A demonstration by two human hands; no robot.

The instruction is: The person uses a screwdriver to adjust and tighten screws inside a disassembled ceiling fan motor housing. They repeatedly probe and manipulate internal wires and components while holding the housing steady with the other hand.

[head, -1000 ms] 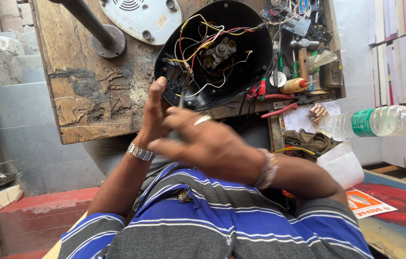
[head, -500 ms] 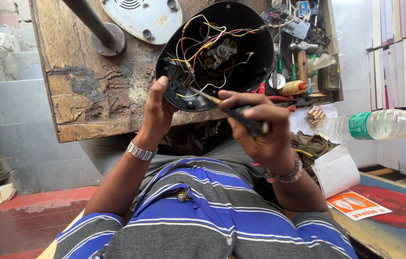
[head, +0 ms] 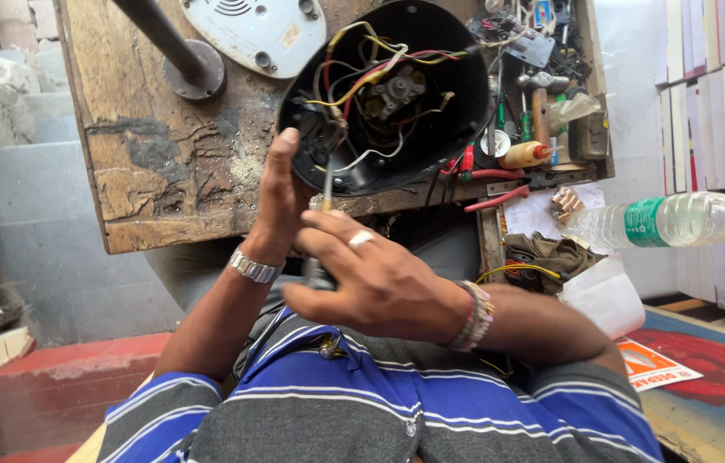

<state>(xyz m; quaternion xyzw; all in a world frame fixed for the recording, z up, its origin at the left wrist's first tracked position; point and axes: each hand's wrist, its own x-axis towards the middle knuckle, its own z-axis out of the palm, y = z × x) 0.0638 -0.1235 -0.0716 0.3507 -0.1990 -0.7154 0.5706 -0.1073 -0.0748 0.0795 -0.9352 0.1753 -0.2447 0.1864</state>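
So that round black housing [head: 397,94] with all the wiring showing is lying open side up at the near edge of your wooden workbench [head: 165,163], a bit right of its middle, slightly hanging over the edge. Inside there's a tangle of red, yellow, black and white wires [head: 362,73] around a grey metal part in the centre. Your left hand [head: 281,201] is up against the housing's near-left rim, fingers straight and pressed to the shell, propping it rather than gripping. Your right hand [head: 379,279] is curled around a screwdriver [head: 325,201], dark handle tucked in your fist, thin shaft pointing away from you to the rim right by your left fingers. Can't tell exactly what the tip touches.

Further out: a white oval cover plate [head: 255,30] lies on the far side of the bench, a dark pole on a round base [head: 186,64] just left of it. Right of the housing is a tray of hand tools [head: 534,111], and beyond that a clear plastic bottle [head: 671,219] with a green label lying on its side.
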